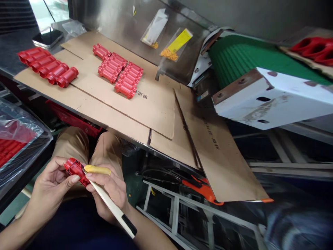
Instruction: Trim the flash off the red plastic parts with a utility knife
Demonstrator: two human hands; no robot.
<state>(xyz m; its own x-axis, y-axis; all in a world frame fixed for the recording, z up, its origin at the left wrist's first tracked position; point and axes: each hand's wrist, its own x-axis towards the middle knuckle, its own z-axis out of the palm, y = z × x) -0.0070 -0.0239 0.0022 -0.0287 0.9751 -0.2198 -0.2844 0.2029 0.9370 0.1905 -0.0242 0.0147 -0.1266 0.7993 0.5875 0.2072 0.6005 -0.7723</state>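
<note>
Over my lap, my left hand (56, 180) pinches a red ribbed plastic tube (76, 169) between thumb and fingers. My right hand (110, 191) is closed around a slim white-handled tool (110, 205) with a black butt end. The tool's front end meets the red tube, but its tip is hidden by fingers and the tube. A yellow finger cot (97, 169) covers one fingertip of the right hand. On the cardboard-covered bench (156, 114), a row of red tubes (48, 67) lies at the left, and grouped red tubes (118, 71) lie near the middle.
A phone (48, 37) rests at the far left. Two clear bags (177, 45) with yellow finger cots lie at the back. A green ribbed belt (241, 57) on a white metal frame stands right. Orange-handled pliers or cutters (201, 191) show under the cardboard edge. A plastic-lined crate (23, 139) sits left.
</note>
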